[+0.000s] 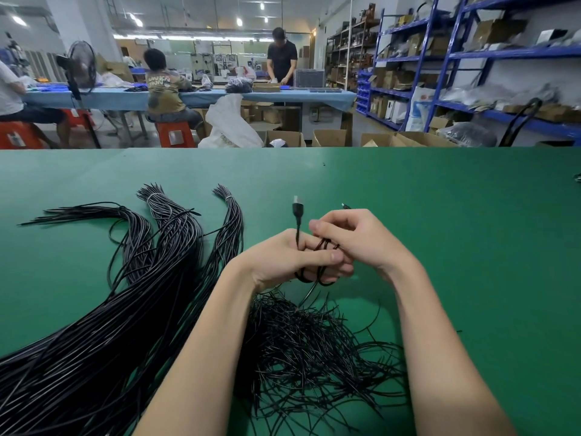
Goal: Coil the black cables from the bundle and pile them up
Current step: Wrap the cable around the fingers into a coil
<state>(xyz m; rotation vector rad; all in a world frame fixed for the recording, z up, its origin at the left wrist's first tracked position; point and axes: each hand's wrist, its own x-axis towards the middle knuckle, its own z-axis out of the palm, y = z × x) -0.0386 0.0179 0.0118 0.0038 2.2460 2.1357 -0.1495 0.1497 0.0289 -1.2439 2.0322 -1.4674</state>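
Both hands' grip holds one cable (317, 262): left hand (290, 258) clasping its loops, right hand (352, 239) pinching them. Light, limp, springy; best held across the loops.

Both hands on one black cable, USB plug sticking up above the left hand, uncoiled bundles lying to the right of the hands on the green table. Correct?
One thing is off: the uncoiled bundles lie to the left of the hands, not the right, as the head view shows. The rest stands: left hand and right hand both hold one black cable, its USB plug sticks up above the left hand, all over the green table.
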